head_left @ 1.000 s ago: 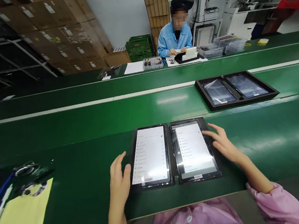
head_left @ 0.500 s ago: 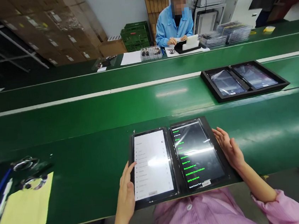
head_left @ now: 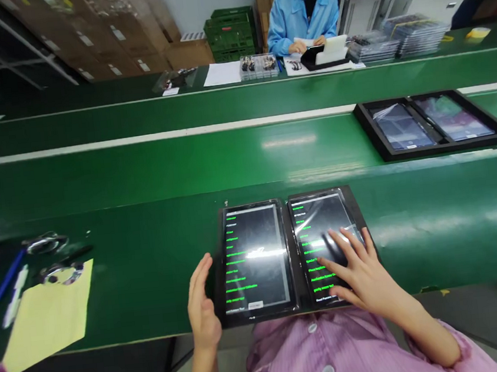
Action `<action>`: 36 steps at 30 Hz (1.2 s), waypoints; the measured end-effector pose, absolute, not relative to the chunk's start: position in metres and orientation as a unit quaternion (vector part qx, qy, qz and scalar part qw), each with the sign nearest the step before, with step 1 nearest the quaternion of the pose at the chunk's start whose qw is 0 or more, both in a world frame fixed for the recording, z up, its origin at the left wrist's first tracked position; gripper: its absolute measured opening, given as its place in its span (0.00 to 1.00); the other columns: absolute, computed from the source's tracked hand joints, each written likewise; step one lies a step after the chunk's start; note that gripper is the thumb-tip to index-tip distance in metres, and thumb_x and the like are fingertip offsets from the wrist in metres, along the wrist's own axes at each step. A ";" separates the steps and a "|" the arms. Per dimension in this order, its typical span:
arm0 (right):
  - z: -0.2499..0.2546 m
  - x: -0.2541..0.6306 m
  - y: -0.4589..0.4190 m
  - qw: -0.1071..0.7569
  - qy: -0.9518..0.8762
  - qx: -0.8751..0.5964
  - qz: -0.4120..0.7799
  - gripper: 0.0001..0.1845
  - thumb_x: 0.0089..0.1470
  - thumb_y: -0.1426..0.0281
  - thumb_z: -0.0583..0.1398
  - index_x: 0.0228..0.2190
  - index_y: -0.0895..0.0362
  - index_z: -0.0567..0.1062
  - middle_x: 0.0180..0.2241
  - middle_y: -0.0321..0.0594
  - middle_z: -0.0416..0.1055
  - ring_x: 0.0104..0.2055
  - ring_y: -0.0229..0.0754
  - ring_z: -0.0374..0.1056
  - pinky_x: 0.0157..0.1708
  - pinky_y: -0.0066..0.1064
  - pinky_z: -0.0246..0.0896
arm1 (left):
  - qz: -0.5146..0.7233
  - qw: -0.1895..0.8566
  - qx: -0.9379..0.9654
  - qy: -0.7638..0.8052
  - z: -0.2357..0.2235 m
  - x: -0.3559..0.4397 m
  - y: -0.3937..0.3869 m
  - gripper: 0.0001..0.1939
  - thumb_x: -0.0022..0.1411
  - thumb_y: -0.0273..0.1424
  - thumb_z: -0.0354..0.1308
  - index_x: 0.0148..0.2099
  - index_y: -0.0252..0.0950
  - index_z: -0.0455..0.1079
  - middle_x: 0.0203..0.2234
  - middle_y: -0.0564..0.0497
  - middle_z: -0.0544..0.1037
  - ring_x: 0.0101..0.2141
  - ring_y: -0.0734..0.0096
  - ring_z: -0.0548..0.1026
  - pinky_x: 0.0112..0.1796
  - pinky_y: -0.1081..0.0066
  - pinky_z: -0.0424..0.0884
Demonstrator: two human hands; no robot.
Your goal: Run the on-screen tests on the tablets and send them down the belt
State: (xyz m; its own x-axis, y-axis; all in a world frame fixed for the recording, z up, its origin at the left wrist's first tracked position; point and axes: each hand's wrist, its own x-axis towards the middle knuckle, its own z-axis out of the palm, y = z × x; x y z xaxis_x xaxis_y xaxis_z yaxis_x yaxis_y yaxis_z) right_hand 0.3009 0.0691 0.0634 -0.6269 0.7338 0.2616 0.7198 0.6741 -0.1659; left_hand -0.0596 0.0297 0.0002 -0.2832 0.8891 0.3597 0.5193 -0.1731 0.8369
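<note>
Two tablets lie side by side in a black tray (head_left: 297,310) at the near edge of the green bench. Both screens are dark with green menu text. My left hand (head_left: 202,302) rests open against the tray's left edge, beside the left tablet (head_left: 255,256). My right hand (head_left: 356,270) lies spread over the lower part of the right tablet (head_left: 319,226), fingertips touching its screen. Neither hand holds anything.
A second black tray (head_left: 437,147) with two tablets sits on the green conveyor at the right. A yellow sheet (head_left: 49,316), pens and tape rings lie at the left. Across the line a person in a blue coat (head_left: 302,17) works beside stacked trays.
The left tablet's screen went from a white list to a dark menu with green text. My right hand moved from the tray's right edge onto the right screen. My left hand drew back to the tray's edge.
</note>
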 end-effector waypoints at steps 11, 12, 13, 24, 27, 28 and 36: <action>0.077 0.332 0.070 0.211 -0.892 -0.398 -0.046 0.28 0.69 0.57 0.50 0.66 0.53 0.58 0.63 0.55 0.54 0.63 0.61 0.52 0.61 0.61 0.47 | 0.289 -0.090 0.771 0.561 0.025 -0.038 0.019 0.26 0.70 0.44 0.43 0.64 0.40 0.63 0.42 0.45 0.82 0.46 0.53 0.76 0.59 0.49 0.47; 0.077 0.333 0.071 0.214 -0.890 -0.400 -0.046 0.29 0.69 0.57 0.50 0.66 0.53 0.58 0.63 0.55 0.55 0.63 0.61 0.53 0.61 0.60 0.48 | 0.298 -0.096 0.767 0.559 0.024 -0.038 0.019 0.27 0.70 0.45 0.43 0.65 0.40 0.61 0.42 0.45 0.82 0.45 0.54 0.76 0.60 0.48 0.46; 0.076 0.333 0.072 0.216 -0.889 -0.402 -0.046 0.28 0.69 0.57 0.49 0.66 0.54 0.58 0.62 0.55 0.56 0.62 0.60 0.53 0.61 0.60 0.49 | 0.329 -0.108 0.755 0.557 0.024 -0.037 0.018 0.29 0.70 0.47 0.42 0.66 0.40 0.59 0.42 0.45 0.81 0.44 0.54 0.76 0.60 0.48 0.46; 0.051 0.319 0.084 0.162 -0.886 -0.435 0.001 0.22 0.66 0.54 0.53 0.56 0.48 0.71 0.65 0.51 0.53 0.63 0.62 0.52 0.61 0.62 0.46 | 0.326 -0.101 0.766 0.546 0.026 -0.035 0.023 0.32 0.70 0.48 0.41 0.69 0.37 0.54 0.47 0.40 0.77 0.48 0.51 0.75 0.47 0.58 0.66; 0.047 0.314 0.083 0.161 -0.883 -0.441 0.004 0.23 0.64 0.53 0.56 0.57 0.47 0.70 0.67 0.51 0.46 0.64 0.65 0.50 0.60 0.65 0.43 | 0.309 -0.095 0.765 0.557 0.028 -0.038 0.025 0.34 0.70 0.50 0.40 0.69 0.36 0.53 0.48 0.39 0.77 0.49 0.49 0.74 0.48 0.57 0.64; 0.046 0.313 0.083 0.163 -0.881 -0.445 0.003 0.23 0.64 0.53 0.56 0.57 0.47 0.70 0.68 0.51 0.44 0.64 0.66 0.50 0.60 0.67 0.42 | 0.299 -0.089 0.766 0.562 0.029 -0.039 0.026 0.34 0.70 0.50 0.40 0.70 0.35 0.53 0.49 0.38 0.76 0.49 0.49 0.74 0.49 0.57 0.64; 0.050 0.323 0.086 0.215 -0.851 -0.479 -0.014 0.31 0.68 0.53 0.47 0.68 0.43 0.49 0.68 0.53 0.39 0.65 0.67 0.48 0.59 0.70 0.41 | 0.239 -0.054 0.791 0.560 0.039 -0.046 0.038 0.34 0.71 0.49 0.41 0.70 0.33 0.51 0.52 0.38 0.75 0.53 0.50 0.71 0.54 0.57 0.59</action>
State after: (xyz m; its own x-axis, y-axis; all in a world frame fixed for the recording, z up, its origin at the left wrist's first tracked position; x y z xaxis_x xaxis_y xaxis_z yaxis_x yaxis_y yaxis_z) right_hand 0.3229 0.0865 0.0497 -0.4481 0.8099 0.3785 0.8218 0.5399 -0.1823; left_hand -0.0459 0.0380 0.0394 0.2586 0.8604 0.4390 0.9123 -0.3670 0.1818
